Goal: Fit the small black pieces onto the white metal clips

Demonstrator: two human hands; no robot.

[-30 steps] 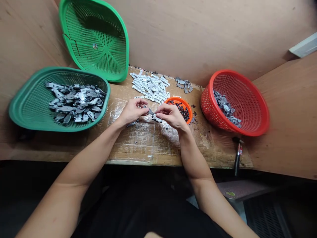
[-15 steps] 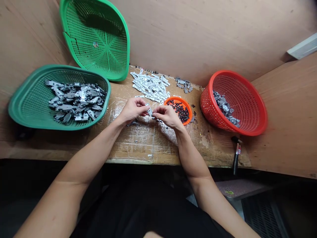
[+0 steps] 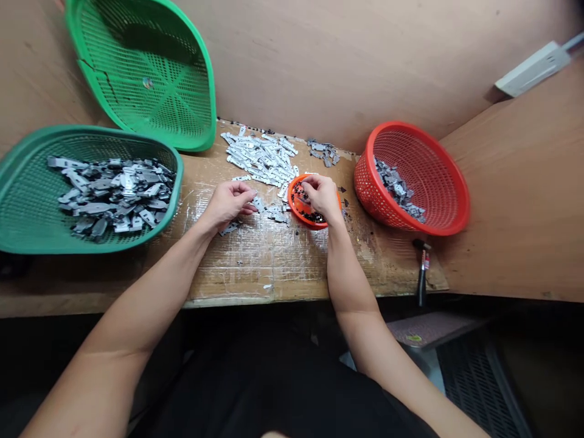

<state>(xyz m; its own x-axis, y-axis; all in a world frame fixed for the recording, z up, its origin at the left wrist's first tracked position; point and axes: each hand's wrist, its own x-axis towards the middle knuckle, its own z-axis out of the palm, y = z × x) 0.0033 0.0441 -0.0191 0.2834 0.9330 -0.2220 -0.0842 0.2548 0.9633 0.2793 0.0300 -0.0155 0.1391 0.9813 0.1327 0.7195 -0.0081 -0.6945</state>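
My left hand [image 3: 228, 204] is above the middle of the cardboard-covered bench, its thumb and fingers closed on a small silver metal plate [image 3: 258, 203] with cut-out holes. To its right, my right hand [image 3: 323, 196] reaches into a shallow orange dish [image 3: 296, 219]. The fingertips are pinched together among small dark parts [image 3: 314, 216]; whatever they grip is too small to make out. A few grey metal pieces [image 3: 277, 214] lie between the hands. Behind them spreads a pile of silver metal plates [image 3: 262, 157].
On the left, a dark green basket [image 3: 177, 182] holds many metal parts, with a bright green basket [image 3: 210, 79] leaning behind. A red basket [image 3: 449, 182] with grey pieces stands right. Near the front edge lies a hammer [image 3: 422, 277]. Grey pieces [image 3: 325, 152] sit by the back wall.
My right hand has left the metal plate and moved right into the orange dish. My left hand still has the plate. The whole view has shifted slightly.
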